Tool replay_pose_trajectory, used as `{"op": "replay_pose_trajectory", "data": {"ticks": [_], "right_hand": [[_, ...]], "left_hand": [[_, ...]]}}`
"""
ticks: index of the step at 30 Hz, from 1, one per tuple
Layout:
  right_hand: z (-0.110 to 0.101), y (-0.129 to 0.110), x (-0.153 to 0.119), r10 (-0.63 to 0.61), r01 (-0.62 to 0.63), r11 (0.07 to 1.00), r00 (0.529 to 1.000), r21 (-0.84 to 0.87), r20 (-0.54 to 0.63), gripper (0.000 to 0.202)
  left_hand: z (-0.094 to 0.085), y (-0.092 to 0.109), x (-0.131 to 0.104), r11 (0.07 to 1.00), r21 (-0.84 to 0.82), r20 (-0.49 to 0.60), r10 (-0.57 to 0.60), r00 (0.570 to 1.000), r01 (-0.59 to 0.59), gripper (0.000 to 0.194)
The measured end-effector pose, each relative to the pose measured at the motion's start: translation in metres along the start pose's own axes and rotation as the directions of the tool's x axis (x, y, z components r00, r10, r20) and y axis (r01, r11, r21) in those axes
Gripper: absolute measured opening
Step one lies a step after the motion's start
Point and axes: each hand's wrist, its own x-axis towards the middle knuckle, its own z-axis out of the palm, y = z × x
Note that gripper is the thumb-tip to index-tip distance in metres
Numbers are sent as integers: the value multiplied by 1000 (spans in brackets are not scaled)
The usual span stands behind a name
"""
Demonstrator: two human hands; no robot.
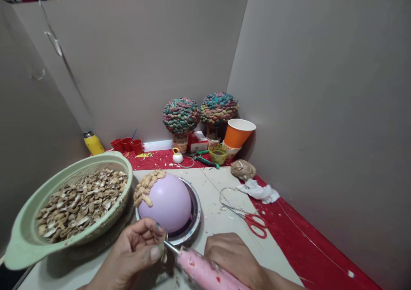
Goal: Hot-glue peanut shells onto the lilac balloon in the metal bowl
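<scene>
Between thumb and fingers, my left hand (136, 247) pinches a peanut shell (165, 249). My right hand (233, 255) is closed around a pink hot glue gun (205, 268), whose metal nozzle touches or nearly touches the shell. Just beyond the hands, a lilac balloon (170, 202) rests in a metal bowl (196, 219). Peanut shells (147, 187) cover the balloon's upper left side in rows. At the left stands a pale green colander (123, 204) holding many loose peanut shells (83, 204).
Red-handled scissors (255, 226) lie at the right, near a crumpled white tissue (260, 191) and a twine ball (243, 169). Behind are pliers (207, 161), an orange paper cup (239, 134), two shell-covered balloon models (181, 116), red cups (126, 143) and a yellow bottle (93, 143). Grey panels enclose the table.
</scene>
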Motion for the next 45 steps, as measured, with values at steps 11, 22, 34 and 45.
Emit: {"op": "replay_pose_trajectory", "data": {"ticks": [11, 22, 34, 45], "right_hand": [[0, 0, 0, -1, 2, 997, 1000, -72, 10, 43], [-1, 2, 3, -13, 13, 999, 1000, -38, -18, 49], [-4, 1, 0, 29, -30, 998, 1000, -61, -11, 43], [0, -3, 6, -4, 0, 996, 998, -85, -56, 52]], "left_hand": [[0, -2, 2, 1000, -2, -46, 12, 999, -12, 35], [-4, -9, 3, 999, -28, -41, 35, 999, -37, 39], [-2, -4, -1, 1000, -19, -29, 12, 999, -13, 36], [2, 0, -3, 1000, -3, -28, 10, 1000, -10, 36]]}}
